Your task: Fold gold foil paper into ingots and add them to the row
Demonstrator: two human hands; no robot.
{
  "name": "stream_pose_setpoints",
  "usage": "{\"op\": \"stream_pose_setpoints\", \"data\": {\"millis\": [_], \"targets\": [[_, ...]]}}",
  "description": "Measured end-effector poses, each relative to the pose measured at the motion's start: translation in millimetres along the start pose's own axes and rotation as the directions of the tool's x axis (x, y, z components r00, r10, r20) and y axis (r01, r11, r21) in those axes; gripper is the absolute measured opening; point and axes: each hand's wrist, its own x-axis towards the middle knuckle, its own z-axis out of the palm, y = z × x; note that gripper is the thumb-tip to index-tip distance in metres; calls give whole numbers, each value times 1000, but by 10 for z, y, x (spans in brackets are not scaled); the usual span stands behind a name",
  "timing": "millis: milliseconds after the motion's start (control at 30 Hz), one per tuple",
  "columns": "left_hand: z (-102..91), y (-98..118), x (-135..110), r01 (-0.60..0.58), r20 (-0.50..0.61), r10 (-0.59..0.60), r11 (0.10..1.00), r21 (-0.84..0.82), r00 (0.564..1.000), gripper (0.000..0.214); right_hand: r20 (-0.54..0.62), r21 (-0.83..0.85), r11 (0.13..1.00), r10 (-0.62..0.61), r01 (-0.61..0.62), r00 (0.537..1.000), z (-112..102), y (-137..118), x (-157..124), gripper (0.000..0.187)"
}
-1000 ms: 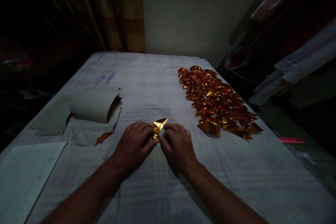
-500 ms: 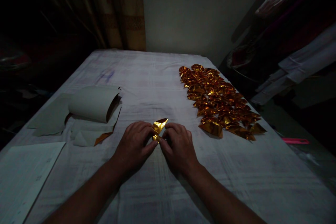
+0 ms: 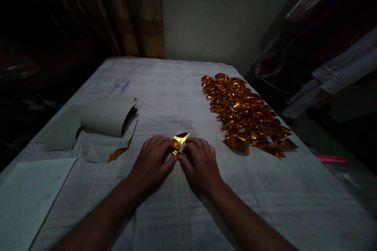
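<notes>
A small piece of gold foil paper [image 3: 179, 141] sticks up between my two hands at the middle of the cloth-covered table [image 3: 182, 90]. My left hand [image 3: 153, 160] pinches its left side with fingers curled. My right hand [image 3: 198, 162] pinches its right side the same way. Both hands rest low on the cloth, knuckles up, fingertips almost touching. Most of the foil piece is hidden under the fingers.
Several folded gold foil pieces [image 3: 244, 113] lie in a long patch to the right. A curled grey sheet [image 3: 107, 115] and flat sheets [image 3: 59, 133] lie to the left, a pale sheet [image 3: 26, 192] at the near left. A pink object [image 3: 331, 159] lies off the table's right edge.
Both hands stay on the foil piece with only tiny finger shifts; the view has moved slightly.
</notes>
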Motion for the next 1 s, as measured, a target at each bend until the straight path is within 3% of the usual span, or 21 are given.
{"op": "stream_pose_setpoints", "data": {"millis": [300, 433, 567, 667, 800, 1000], "targets": [[-32, -12, 0, -9, 35, 10, 1000, -27, 999, 9, 0, 76, 997, -8, 8, 1000, -10, 100, -2, 18], [-44, -59, -5, -33, 43, 33, 999, -17, 999, 12, -114, 164, 985, -33, 51, 993, -10, 264, 6, 21], [-70, -115, 3, -102, 35, 102, 995, -11, 994, 12, -213, 66, 997, 49, -35, 976, -74, 426, 54, 33], [-91, -136, 17, -139, 4, 139, 989, 42, 990, 11, -166, -14, 998, 57, -60, 984, -132, 474, 84, 42], [-110, -113, 35, -145, -31, 152, 976, 161, 988, 14, -120, 7, 999, 46, -46, 992, -148, 453, 99, 46], [-96, -62, 24, -149, 81, 131, 941, 305, 988, 17, -91, 50, 997, 67, -63, 994, -130, 439, 107, 46]]}}
